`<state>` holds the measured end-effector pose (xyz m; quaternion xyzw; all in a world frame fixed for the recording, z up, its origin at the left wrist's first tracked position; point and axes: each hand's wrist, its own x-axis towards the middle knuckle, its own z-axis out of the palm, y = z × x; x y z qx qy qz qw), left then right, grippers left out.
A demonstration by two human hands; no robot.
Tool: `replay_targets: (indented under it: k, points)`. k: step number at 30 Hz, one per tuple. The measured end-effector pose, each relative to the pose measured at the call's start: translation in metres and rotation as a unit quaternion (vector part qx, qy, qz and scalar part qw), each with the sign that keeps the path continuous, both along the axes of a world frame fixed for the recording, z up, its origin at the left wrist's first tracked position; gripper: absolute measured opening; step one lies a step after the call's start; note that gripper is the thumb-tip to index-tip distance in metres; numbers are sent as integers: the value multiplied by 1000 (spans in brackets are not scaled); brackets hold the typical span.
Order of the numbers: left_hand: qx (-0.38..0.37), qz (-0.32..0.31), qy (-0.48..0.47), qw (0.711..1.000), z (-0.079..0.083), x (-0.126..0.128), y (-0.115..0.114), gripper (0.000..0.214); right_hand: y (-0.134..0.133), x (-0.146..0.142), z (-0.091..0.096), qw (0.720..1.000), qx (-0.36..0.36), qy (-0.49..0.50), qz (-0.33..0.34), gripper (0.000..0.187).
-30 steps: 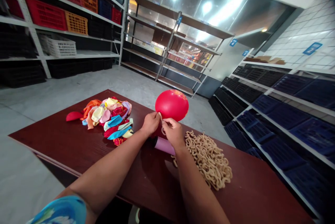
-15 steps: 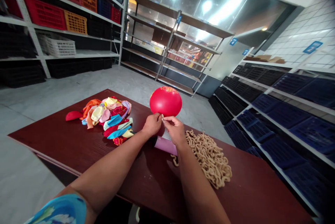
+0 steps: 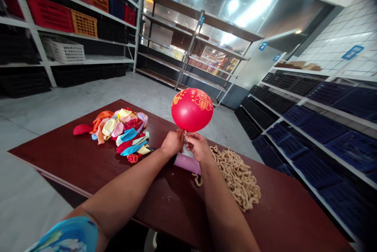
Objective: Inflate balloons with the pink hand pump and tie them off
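Note:
A blown-up red balloon (image 3: 192, 111) with gold printed patterns stands above my hands, its neck pointing down between them. My left hand (image 3: 173, 142) is closed, pinching the balloon's neck from the left. Close against it, my right hand (image 3: 198, 146) pinches at the end of the neck with thumb and forefinger; the fingertips partly hide what lies between them. Below the hands lies a pinkish-purple cylinder (image 3: 187, 162), partly covered by my right wrist. To the right is a heap of tan, curly cord-like pieces (image 3: 235, 177). Limp balloons in many colours (image 3: 120, 130) are piled on the left.
The dark red-brown table (image 3: 97, 169) carries all of these. Shelves with red, orange and white crates (image 3: 48, 13) line the left. A metal rack (image 3: 188, 53) stands behind, and shelves of dark blue crates (image 3: 312, 138) run along the right.
The balloon has tipped up and a little to the right, so more of its gold print shows. My hands stay together at its neck, with the right fingers curled in more.

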<state>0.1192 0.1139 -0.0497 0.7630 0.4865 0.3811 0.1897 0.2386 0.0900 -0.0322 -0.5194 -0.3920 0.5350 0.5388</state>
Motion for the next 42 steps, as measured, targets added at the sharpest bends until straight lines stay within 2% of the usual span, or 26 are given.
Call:
replay_targets:
  k: [3,6,9,11,13,15,18,23,25,27,31,33,37,42]
  points:
    - [9,-2,13,1000,-1,1,-2,28,1,-2,-1,1000,8,-15,5,16]
    - [5,-5,-18,1000,-4,3,-1,29,1,-4,-3,998,39,-53,5,12]
    - [-17,3,-71,997,-7,5,0,29,0,-6,-4,988,74,-130,-35,15]
    - [-36,12,-102,994,-7,7,1,28,-1,-7,-5,962,111,-236,-87,17]
    - [-48,10,-130,990,-6,8,1,25,-1,-8,-6,916,141,-350,-137,17]
    - [-62,1,-152,986,-6,9,1,24,-1,-9,-8,880,149,-418,-170,15]
    - [-83,-13,-165,983,-5,8,2,23,-1,-11,-10,869,160,-432,-181,13]
    - [-90,4,-161,983,-4,5,6,22,-3,-10,-10,862,249,-413,-158,11]
    - [-104,24,-161,981,-4,4,8,23,-5,-10,-9,866,271,-393,-148,14]
    - [-114,34,-165,979,-5,4,9,25,-4,-10,-9,888,271,-347,-134,17]
    - [-104,32,-177,978,-6,4,8,25,3,-9,-12,950,207,-206,-112,23]
    - [-104,20,-190,976,-7,4,7,27,4,-8,-13,967,181,-145,-103,26]
    - [-113,-11,-215,970,-7,4,5,33,3,-8,-11,978,162,-112,-65,28]
    - [-128,-6,-221,967,-6,3,5,31,3,-4,-15,964,174,-185,-81,30]
